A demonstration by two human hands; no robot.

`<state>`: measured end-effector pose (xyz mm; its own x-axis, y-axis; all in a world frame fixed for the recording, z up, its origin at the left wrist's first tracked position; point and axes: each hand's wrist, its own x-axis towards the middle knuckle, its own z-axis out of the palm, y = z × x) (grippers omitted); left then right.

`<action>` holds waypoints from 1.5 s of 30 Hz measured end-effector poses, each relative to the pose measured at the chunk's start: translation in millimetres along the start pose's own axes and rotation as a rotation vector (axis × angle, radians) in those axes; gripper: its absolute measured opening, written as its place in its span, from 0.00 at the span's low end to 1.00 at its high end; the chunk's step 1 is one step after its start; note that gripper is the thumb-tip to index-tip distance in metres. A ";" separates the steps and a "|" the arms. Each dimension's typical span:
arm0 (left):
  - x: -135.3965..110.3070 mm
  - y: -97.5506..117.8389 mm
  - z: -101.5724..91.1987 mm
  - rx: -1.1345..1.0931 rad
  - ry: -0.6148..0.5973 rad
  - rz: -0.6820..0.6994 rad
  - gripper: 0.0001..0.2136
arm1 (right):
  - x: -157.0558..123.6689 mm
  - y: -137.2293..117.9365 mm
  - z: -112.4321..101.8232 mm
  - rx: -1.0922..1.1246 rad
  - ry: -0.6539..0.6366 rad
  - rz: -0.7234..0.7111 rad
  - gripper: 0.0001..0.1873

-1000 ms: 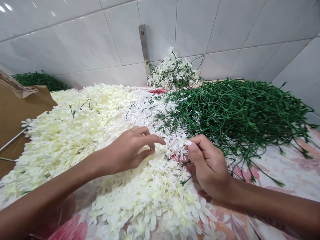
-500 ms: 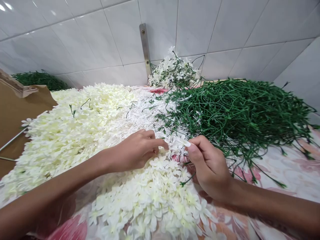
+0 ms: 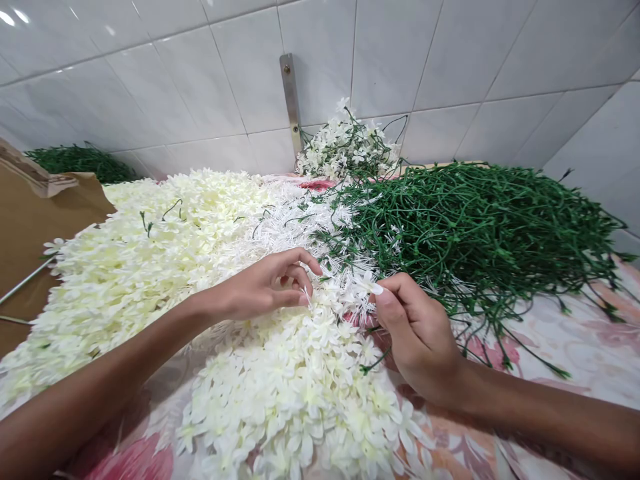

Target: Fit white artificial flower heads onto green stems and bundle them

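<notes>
My left hand (image 3: 267,288) rests on a heap of cream artificial flower heads (image 3: 150,267), its thumb and fingers pinched on a tiny white stamen piece (image 3: 306,296). My right hand (image 3: 417,333) is closed in a pinch on a small white flower (image 3: 364,283) with a thin green stem (image 3: 373,360) that trails below the fist. Between the hands lies a patch of white spiky stamen pieces (image 3: 300,227). More cream flower heads (image 3: 300,400) are piled in front of both hands.
A tangled pile of green plastic stems (image 3: 475,227) fills the right side. Finished sprigs with white blossoms (image 3: 347,147) lean on the tiled wall (image 3: 200,80) by a metal bracket (image 3: 290,100). A cardboard box (image 3: 30,220) stands left. A floral cloth (image 3: 575,340) covers the surface.
My left hand has pulled back slightly and curled its fingers, pinching a small white piece off the pile. My right hand has stayed in place with its flower.
</notes>
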<state>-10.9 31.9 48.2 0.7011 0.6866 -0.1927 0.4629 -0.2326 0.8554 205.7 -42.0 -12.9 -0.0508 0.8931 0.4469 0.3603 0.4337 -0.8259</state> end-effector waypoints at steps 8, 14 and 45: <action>-14.1 12.2 13.2 0.766 0.152 0.208 0.09 | 1.3 -0.9 -0.8 -0.029 -0.012 0.007 0.11; -5.3 6.3 20.5 1.003 0.127 0.340 0.11 | 1.0 -1.6 -0.2 -0.009 -0.027 0.029 0.11; -4.5 10.1 18.5 0.659 -0.034 0.134 0.06 | 4.1 -4.6 -0.1 -0.063 -0.037 -0.043 0.10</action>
<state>0.7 13.7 48.8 0.7869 0.6033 -0.1296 0.5978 -0.6934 0.4023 203.9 -40.3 -7.3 -0.1015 0.8779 0.4679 0.4146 0.4648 -0.7823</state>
